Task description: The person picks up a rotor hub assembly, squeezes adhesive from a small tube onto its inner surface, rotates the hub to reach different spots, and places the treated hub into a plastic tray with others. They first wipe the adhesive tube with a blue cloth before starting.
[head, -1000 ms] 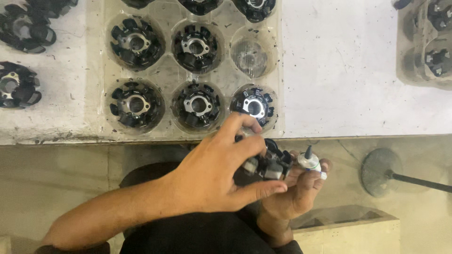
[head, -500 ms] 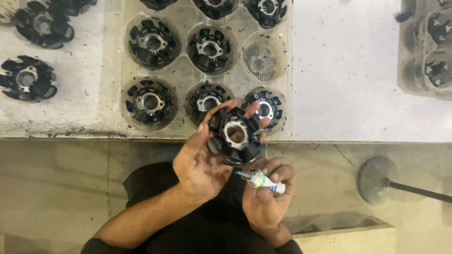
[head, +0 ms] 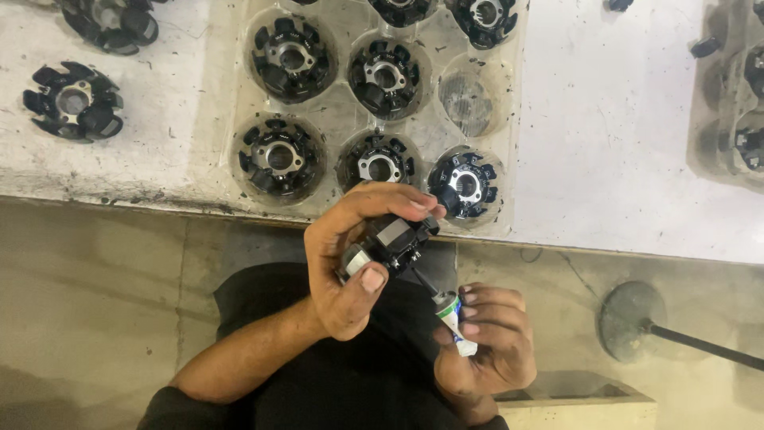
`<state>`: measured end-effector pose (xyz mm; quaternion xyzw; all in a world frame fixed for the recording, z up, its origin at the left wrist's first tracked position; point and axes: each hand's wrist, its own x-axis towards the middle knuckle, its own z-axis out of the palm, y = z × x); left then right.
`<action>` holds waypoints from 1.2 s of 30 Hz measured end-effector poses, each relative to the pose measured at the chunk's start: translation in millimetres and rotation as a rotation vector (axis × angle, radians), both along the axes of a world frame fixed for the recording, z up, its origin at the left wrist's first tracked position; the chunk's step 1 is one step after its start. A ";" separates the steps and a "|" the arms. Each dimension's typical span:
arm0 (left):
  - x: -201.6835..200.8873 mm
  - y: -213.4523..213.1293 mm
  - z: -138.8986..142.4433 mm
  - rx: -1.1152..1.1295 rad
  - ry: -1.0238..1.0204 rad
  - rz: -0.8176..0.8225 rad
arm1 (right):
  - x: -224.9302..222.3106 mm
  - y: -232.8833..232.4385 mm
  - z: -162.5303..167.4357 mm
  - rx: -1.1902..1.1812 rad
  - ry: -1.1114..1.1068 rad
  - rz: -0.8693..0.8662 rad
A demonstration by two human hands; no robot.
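Left hand (head: 350,267): clamped, fingers and thumb wrapped around a black wound stator part (head: 394,239), held on edge just off the near edge of the worktop (head: 629,119).
Right hand (head: 485,346): closed around a small white tube (head: 458,322) with a green band, its dark nozzle aimed up at the underside of the held part.
Stator part: in the air above the person's lap, apart from the tray, tilted so its rim faced the nozzle.
Tray: a clear moulded tray (head: 497,95) lay at the near edge of the worktop, most pockets filled with like black parts; one pocket in the far row stood empty.
Loose parts: two more black parts (head: 73,102) lay on the worktop towards its left end.
Second tray: a further tray (head: 728,119) showed at the right edge, cut off by the frame.
Doing it well: the step looked best served by keeping the part steady, bringing the nozzle tip close to one spot, and squeezing lightly so little ran over.
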<state>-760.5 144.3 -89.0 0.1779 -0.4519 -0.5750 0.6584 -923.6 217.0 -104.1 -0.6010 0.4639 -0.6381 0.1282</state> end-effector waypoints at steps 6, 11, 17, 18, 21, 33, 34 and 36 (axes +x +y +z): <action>0.6 0.4 -0.6 -0.024 -0.016 0.010 | 1.0 0.7 5.8 -0.029 0.190 0.013; 4.8 0.1 -0.4 -0.097 -0.151 0.073 | -0.3 -0.1 12.3 -0.018 0.325 -0.027; 3.6 2.3 -1.2 0.001 -0.072 -0.051 | 1.6 -0.6 16.4 0.033 0.315 -0.065; 3.5 2.9 -1.7 0.009 -0.067 -0.061 | 1.9 -0.8 16.4 0.020 0.324 -0.072; 2.3 3.3 -3.7 0.026 -0.054 -0.069 | 1.4 -1.8 16.1 0.003 0.345 -0.075; -5.8 -3.3 -10.9 0.090 0.094 -0.080 | -2.9 -5.4 12.4 -0.017 0.357 -0.057; -5.8 -3.2 -11.2 0.093 0.091 -0.079 | -3.5 -5.8 12.2 -0.022 0.355 -0.048; -5.9 -3.0 -12.3 0.098 0.099 -0.081 | -4.4 -6.7 12.2 -0.028 0.351 -0.041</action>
